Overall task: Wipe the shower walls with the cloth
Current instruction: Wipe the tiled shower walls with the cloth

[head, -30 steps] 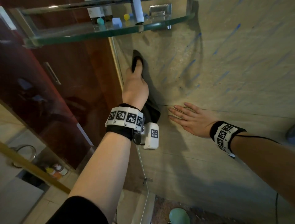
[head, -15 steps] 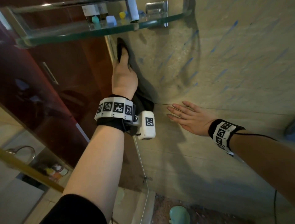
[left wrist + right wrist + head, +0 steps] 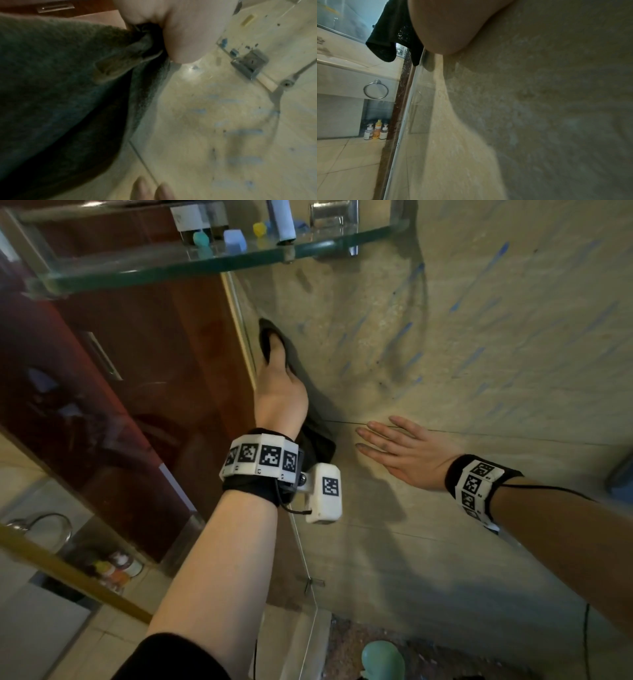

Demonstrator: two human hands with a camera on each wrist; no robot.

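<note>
**A:** Okay, grip first. My left hand [image 3: 281, 398] has the cloth [image 3: 318, 436] bunched under the palm. The left wrist view shows a fold pinched at the thumb, so it's grasped, not just pushed. Forefinger runs up along the top edge, and the cloth is pressed flat to the shower wall [image 3: 479, 354].

**B:** Where on the wall?

**A:** Far left strip, right against the glass panel edge [image 3: 245, 344], below the glass shelf [image 3: 164, 265]. The tail of the cloth hangs past my wrist.

**B:** What changed?

**A:** Half a second ago the cloth's tip was nearly up at the shelf. Now it sits clearly lower, about where it was a second ago. So that's one up-stroke, and I'm on the return down the same strip.

**B:** Right hand?

**A:** Right hand [image 3: 407, 453] hasn't moved. It's flat on the wall with fingers straight, holding nothing, just beside the cloth's tail. Bracing, I think.

**B:** Progress?

**A:** Early, I'd say. The blue streaks [image 3: 400, 337] to the right of the cloth are untouched and run across most of the wall. The corner strip looks covered, so the stroke should probably step right next. The braced hand sits in that path lower down.
</note>
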